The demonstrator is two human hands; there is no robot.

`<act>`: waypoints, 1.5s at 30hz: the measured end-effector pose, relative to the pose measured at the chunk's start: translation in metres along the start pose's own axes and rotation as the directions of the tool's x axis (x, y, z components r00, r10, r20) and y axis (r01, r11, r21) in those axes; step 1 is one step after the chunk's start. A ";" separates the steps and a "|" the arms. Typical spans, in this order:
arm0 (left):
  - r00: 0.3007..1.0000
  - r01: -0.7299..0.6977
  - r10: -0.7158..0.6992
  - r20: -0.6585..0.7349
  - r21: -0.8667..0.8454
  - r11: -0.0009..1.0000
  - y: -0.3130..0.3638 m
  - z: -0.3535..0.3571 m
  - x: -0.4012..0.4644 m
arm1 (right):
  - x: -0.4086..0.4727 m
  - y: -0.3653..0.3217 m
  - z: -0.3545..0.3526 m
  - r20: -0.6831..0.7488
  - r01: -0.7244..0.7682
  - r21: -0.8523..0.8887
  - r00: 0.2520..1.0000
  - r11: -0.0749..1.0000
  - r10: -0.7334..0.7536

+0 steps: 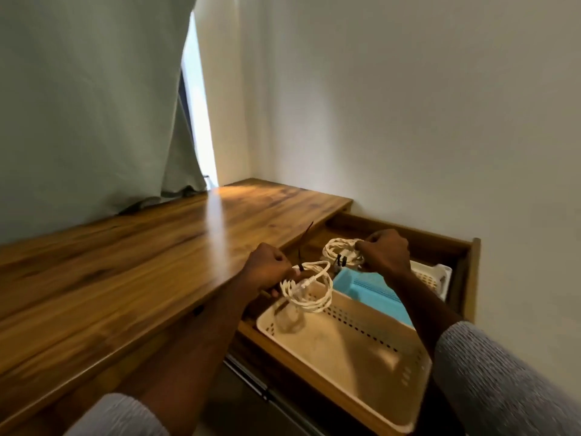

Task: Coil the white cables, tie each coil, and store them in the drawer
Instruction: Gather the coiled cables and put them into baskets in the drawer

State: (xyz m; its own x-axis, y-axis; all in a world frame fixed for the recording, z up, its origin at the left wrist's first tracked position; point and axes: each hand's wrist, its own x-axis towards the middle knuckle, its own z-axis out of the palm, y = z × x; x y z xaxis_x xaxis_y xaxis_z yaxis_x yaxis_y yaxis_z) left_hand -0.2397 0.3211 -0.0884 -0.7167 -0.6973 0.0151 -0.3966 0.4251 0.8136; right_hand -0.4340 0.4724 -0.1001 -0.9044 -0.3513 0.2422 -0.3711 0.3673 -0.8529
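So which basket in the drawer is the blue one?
The middle basket, wedged between two cream baskets: the big near one under the left hand's cable coil, and the far one beyond the right hand.

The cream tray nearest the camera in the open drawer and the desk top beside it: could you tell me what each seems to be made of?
The cream tray looks like moulded plastic with a smooth matte finish: thin one-piece walls pierced by even rows of small holes. The desk top looks like wood or a wood-grain laminate with a satin sheen: dark streaked grain and a bright window reflection. Which of the two cannot be told.
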 end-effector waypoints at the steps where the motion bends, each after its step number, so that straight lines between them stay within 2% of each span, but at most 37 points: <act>1: 0.999 -0.021 0.020 0.035 0.036 0.999 0.004 0.009 -0.003 | 0.000 0.010 -0.009 -0.007 -0.009 0.001 1.000 1.000 0.009; 8: 0.957 -0.062 -0.024 0.289 0.285 0.957 0.021 0.044 -0.029 | -0.012 0.038 -0.044 -0.044 -0.028 0.008 0.999 1.000 0.028; 13: 0.945 -0.056 -0.088 0.316 0.422 0.905 0.019 0.071 -0.040 | -0.019 0.048 -0.050 0.040 -0.027 -0.049 0.999 0.998 0.029; 19: 0.925 -0.062 -0.139 0.353 0.501 0.863 0.011 0.088 -0.036 | -0.018 0.063 -0.038 0.059 -0.141 -0.152 0.987 0.978 0.151; 26: 0.942 -0.024 -0.135 0.306 0.465 0.885 0.013 0.059 -0.022 | -0.013 0.063 -0.018 0.040 -0.296 -0.171 0.951 0.940 0.307; 32: 0.962 -0.014 -0.110 0.248 0.451 0.893 0.012 0.035 -0.019 | -0.017 0.070 -0.019 0.047 -0.352 -0.226 0.928 0.908 0.371; 40: 0.974 -0.046 -0.061 0.218 0.455 0.889 0.017 0.031 -0.023 | -0.027 0.065 -0.026 0.056 -0.271 -0.368 0.949 0.890 0.312; 45: 0.983 -0.053 -0.028 0.180 0.433 0.900 0.019 0.027 -0.022 | -0.032 0.050 -0.024 -0.009 -0.173 -0.427 0.982 0.888 0.187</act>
State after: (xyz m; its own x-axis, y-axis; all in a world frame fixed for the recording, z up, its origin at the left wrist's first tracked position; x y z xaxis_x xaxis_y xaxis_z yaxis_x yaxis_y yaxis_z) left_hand -0.2464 0.3602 -0.0888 -0.7968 -0.5936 -0.1130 -0.5669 0.6695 0.4801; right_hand -0.4287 0.5223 -0.1392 -0.9597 -0.2685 0.0830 -0.2631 0.7545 -0.6012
